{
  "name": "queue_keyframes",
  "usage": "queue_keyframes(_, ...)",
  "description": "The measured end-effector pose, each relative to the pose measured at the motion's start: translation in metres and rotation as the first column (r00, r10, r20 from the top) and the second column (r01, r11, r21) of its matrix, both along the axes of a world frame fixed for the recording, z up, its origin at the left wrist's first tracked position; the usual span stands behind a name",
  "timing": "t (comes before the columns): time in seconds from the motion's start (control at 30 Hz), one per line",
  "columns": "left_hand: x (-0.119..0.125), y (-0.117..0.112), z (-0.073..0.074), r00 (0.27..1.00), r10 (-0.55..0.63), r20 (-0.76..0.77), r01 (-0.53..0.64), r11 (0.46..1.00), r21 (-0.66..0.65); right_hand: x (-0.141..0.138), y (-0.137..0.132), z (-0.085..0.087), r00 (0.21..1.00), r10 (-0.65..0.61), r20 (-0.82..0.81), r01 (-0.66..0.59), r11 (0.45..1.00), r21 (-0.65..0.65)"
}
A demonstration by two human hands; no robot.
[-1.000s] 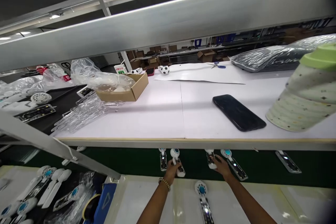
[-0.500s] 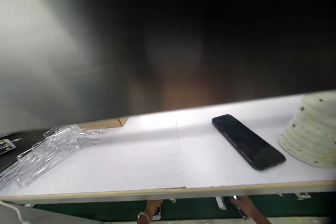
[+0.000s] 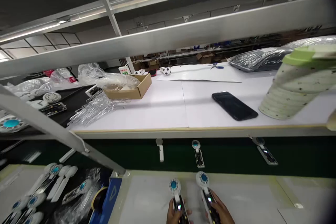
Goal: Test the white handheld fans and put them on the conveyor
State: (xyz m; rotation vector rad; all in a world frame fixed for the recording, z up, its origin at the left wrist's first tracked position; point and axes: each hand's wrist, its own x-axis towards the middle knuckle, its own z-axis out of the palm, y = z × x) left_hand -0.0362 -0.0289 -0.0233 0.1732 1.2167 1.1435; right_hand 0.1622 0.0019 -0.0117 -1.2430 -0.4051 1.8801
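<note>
At the bottom of the head view, my left hand (image 3: 171, 216) is closed around the handle of a handheld fan (image 3: 174, 186). Its round white head has a blue centre, and a lit circuit board shows in the opened handle. Just to the right, my right hand (image 3: 222, 210) grips a second handheld fan (image 3: 203, 180) of the same kind, also with a light on. Both fans point away from me, side by side over the white worktop (image 3: 147, 196). The lower parts of both hands are cut off by the frame edge.
On the green belt (image 3: 225, 161) ahead lie a few more fans (image 3: 198, 155). Above it, a white shelf (image 3: 157, 112) holds a black phone (image 3: 234, 105), a patterned cup (image 3: 291, 87) and a cardboard box (image 3: 141, 89). A blue bin (image 3: 106, 201) and several fans (image 3: 61, 182) are at lower left.
The dark blurred shape across the upper view is gone, and the view shows more of the worktop. My hands have come from the green belt to the near worktop, closer together, each with a fan.
</note>
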Motion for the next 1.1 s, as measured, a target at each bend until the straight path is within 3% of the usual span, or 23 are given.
queue_keyframes(0.2, 0.014, -0.014, 0.056, 0.982, -0.187, 0.029, 0.183, 0.977, 0.114, -0.009, -0.022, 0.037, 0.999, 0.030, -0.017, -0.028, 0.995, 0.093)
queue_keyframes(0.43, 0.012, -0.016, 0.082, 0.963, -0.265, 0.051, 0.251, 0.949, 0.189, -0.012, -0.035, 0.051, 0.993, 0.107, -0.042, -0.101, 0.987, 0.124)
queue_keyframes(0.57, 0.010, -0.016, 0.088, 0.960, -0.274, 0.052, 0.258, 0.943, 0.208, -0.013, -0.039, 0.058, 0.990, 0.125, -0.060, -0.117, 0.985, 0.128)
queue_keyframes(0.73, 0.011, -0.021, 0.084, 0.964, -0.264, 0.040, 0.249, 0.942, 0.224, -0.014, -0.037, 0.064, 0.990, 0.105, -0.098, -0.094, 0.990, 0.108)
queue_keyframes(0.93, 0.013, -0.021, 0.079, 0.946, -0.324, 0.022, 0.305, 0.908, 0.287, -0.019, -0.036, 0.055, 0.989, 0.142, -0.045, -0.131, 0.974, 0.185)
queue_keyframes(1.1, 0.009, -0.015, 0.082, 0.950, -0.312, 0.012, 0.297, 0.914, 0.276, -0.020, -0.034, 0.049, 0.986, 0.168, -0.026, -0.160, 0.970, 0.183)
